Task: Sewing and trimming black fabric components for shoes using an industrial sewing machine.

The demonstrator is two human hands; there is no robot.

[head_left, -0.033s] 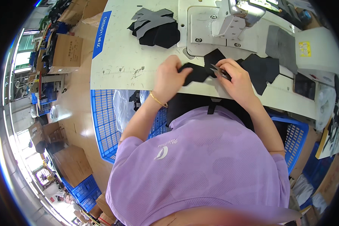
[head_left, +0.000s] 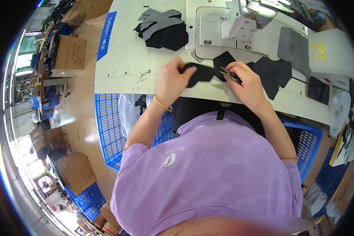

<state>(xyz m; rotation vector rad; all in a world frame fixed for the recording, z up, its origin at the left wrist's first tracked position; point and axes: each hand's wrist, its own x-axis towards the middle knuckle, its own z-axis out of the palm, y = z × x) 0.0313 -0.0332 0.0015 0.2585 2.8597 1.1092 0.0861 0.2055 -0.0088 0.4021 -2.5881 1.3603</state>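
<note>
Black fabric [head_left: 201,74] is pinched over the white table [head_left: 126,83] by the left hand [head_left: 174,75], snips [head_left: 235,77] are gripped in the right hand [head_left: 247,82], trimming seems in hand, and a careful cut is probably needed next.

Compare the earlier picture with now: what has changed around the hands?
The left hand has shifted slightly left, drawing the black fabric piece it grips the same way. Nothing was newly grasped or released. The right hand, holding thread snips, and the pile of black and grey pieces look unchanged.
</note>
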